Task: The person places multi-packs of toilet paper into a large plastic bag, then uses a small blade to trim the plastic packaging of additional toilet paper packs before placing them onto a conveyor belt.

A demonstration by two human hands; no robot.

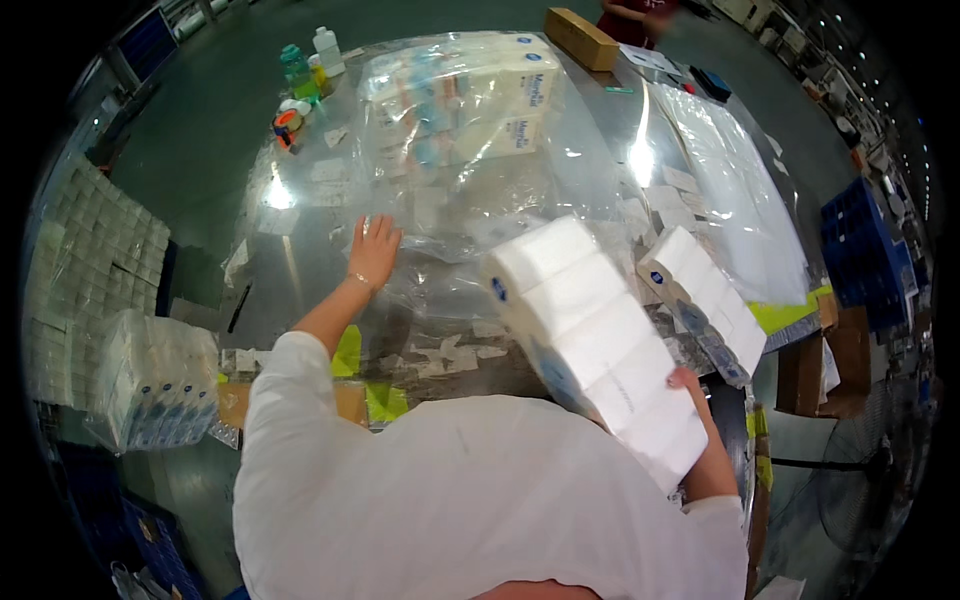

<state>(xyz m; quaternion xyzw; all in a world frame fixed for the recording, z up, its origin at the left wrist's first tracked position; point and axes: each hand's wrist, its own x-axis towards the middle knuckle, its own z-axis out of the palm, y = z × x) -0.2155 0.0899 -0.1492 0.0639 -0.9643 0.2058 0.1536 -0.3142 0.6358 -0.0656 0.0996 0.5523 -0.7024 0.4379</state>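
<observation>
A long row of white tissue packs (595, 325) slants across the table's near right side, slightly blurred. My right hand (686, 383) is closed on its near end; most of those fingers are behind the packs. My left hand (375, 255) lies with fingers stretched out by the open edge of a large clear plastic bag (465, 195). Inside the bag's far part sit several tissue packs (460, 95) with blue print. A second row of white tissue packs (705, 300) rests at the table's right edge.
Flat clear bags (735, 190) are stacked on the right. Bottles (300, 72) and an orange tape roll (288, 125) stand far left. A brown carton (581, 38) sits at the far edge, near another person (636, 18). Wrapped tissue packs (155, 385) are left of the table.
</observation>
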